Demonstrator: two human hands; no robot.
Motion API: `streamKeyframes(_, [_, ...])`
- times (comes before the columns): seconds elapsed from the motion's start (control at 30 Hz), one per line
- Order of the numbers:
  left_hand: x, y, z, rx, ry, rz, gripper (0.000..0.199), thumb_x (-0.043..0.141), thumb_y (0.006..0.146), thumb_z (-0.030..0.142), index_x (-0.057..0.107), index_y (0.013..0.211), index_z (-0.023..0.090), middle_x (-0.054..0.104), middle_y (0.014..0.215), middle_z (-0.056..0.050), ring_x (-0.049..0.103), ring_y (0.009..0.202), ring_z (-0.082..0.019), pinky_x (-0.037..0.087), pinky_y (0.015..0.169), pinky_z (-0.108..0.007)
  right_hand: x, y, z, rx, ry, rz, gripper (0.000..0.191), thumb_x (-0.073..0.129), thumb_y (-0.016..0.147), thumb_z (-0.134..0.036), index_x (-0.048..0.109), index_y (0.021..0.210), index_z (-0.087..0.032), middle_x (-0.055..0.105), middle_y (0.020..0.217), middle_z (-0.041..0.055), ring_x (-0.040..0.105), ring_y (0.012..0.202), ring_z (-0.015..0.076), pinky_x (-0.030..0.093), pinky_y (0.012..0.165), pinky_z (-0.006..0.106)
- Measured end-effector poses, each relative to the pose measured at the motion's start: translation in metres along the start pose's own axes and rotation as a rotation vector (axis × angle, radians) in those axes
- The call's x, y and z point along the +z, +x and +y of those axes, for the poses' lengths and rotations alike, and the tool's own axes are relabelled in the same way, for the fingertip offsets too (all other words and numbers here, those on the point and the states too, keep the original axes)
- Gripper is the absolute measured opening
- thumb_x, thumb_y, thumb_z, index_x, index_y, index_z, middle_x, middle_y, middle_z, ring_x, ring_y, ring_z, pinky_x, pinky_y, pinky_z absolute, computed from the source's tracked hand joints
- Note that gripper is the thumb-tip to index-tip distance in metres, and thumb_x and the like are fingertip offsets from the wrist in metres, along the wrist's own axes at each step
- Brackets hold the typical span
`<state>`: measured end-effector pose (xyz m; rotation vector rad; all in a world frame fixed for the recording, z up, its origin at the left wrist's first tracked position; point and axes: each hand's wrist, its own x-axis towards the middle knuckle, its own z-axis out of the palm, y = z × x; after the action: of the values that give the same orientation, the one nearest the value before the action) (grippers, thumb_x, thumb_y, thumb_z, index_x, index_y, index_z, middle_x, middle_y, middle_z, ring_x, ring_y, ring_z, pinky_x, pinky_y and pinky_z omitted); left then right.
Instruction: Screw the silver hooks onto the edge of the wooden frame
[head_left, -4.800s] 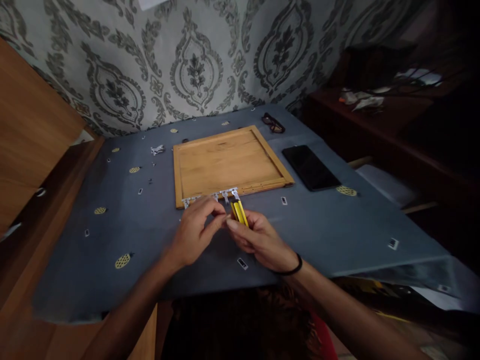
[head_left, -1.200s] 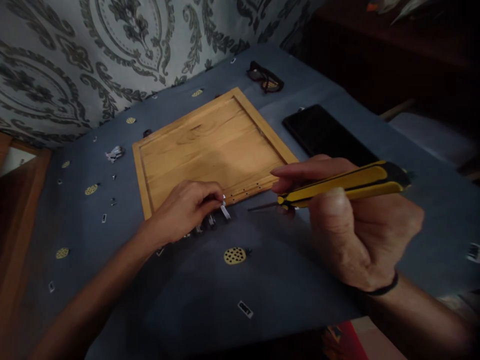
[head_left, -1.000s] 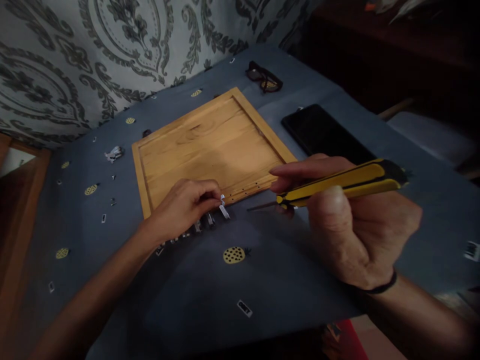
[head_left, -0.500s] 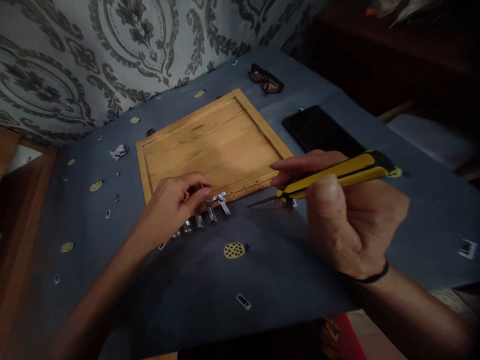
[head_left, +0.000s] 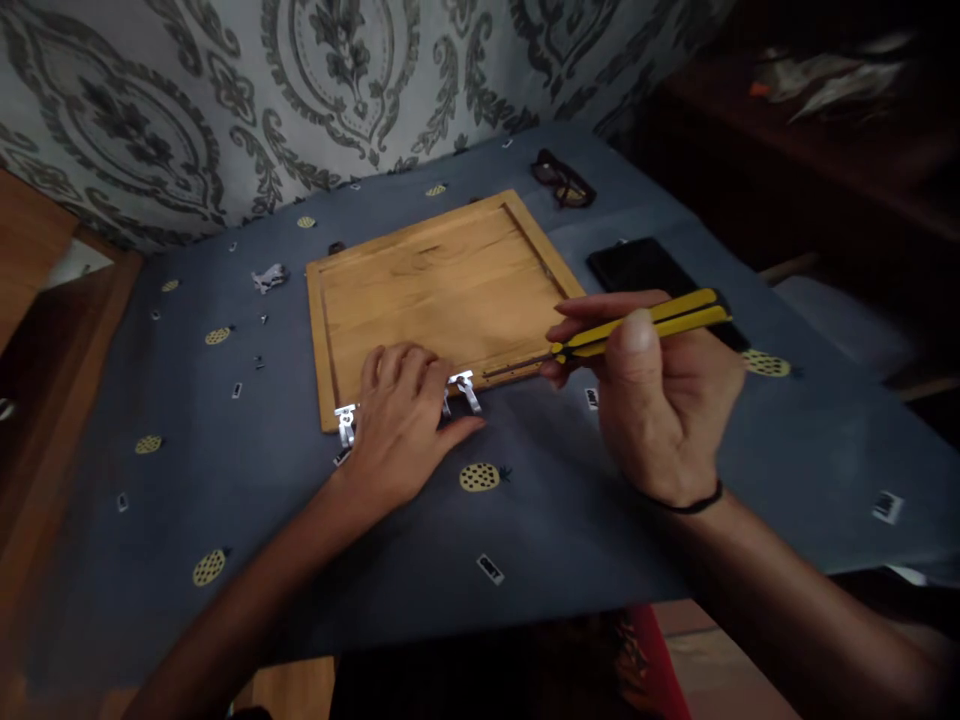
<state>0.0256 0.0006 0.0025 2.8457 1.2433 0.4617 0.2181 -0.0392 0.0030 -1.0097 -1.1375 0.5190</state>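
Note:
A framed wooden board [head_left: 427,290] lies on the blue patterned tablecloth. Along its near edge sit several silver metal clips [head_left: 466,390], and small dark holes dot the edge to their right. My left hand [head_left: 401,420] lies flat over the near edge, covering some of the clips, its thumb stretched to the right. In my right hand [head_left: 660,400] is a yellow-and-black screwdriver [head_left: 637,325], gripped between thumb and fingers. Its thin shaft points left, and the tip is at the holed edge just right of the last clip; whether it touches is unclear.
A black phone [head_left: 637,265] and dark sunglasses [head_left: 562,180] lie beyond the board on the right. Left of the board are a small pile of silver clips [head_left: 270,278] and a few tiny screws [head_left: 259,361]. A patterned curtain [head_left: 337,90] hangs behind the table.
My left hand has gone from pinching near the clips to lying spread over them. The screwdriver has moved left and up to the board's edge. The camera view has shifted slightly.

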Motion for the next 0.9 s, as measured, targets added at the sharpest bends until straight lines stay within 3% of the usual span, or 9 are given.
streamKeyframes(0.13, [0.004,-0.001,-0.002,-0.027,-0.026,-0.003,0.048,0.076,0.082,0.052,0.066,0.112,0.016,0.065,0.116,-0.013,0.053,0.117,-0.033,0.039,0.109,-0.054,0.01,0.005,-0.013,0.022,-0.147,-0.047,0.031,0.055,0.099,-0.048,0.074,0.097,-0.024,0.07,0.091,0.0039,0.065,0.063,0.0132,0.056,0.055,0.029])
streamKeyframes(0.27, [0.003,-0.003,-0.003,-0.034,-0.031,-0.015,0.05,0.076,0.081,0.052,0.067,0.112,0.013,0.066,0.114,-0.012,0.053,0.117,-0.034,0.036,0.112,-0.057,0.02,0.011,-0.019,-0.019,-0.134,-0.088,0.029,0.056,0.099,-0.047,0.073,0.096,-0.023,0.07,0.091,0.0026,0.066,0.063,0.0124,0.056,0.056,0.028])
streamKeyframes(0.57, [0.001,0.0,0.0,-0.053,-0.013,-0.047,0.049,0.077,0.082,0.05,0.069,0.111,0.011,0.065,0.111,-0.013,0.053,0.117,-0.034,0.033,0.114,-0.058,0.025,0.005,0.007,0.052,-0.139,-0.079,0.043,0.053,0.096,-0.059,0.071,0.098,-0.02,0.07,0.087,0.0031,0.065,0.059,0.012,0.055,0.055,0.028])
streamKeyframes(0.9, [0.004,0.002,0.0,-0.054,-0.016,-0.061,0.039,0.075,0.084,0.048,0.071,0.105,0.015,0.066,0.109,-0.011,0.052,0.117,-0.033,0.033,0.114,-0.058,0.022,0.004,0.006,0.044,-0.161,-0.087,0.044,0.052,0.096,-0.06,0.071,0.098,-0.021,0.07,0.088,0.0028,0.066,0.059,0.011,0.056,0.055,0.026])
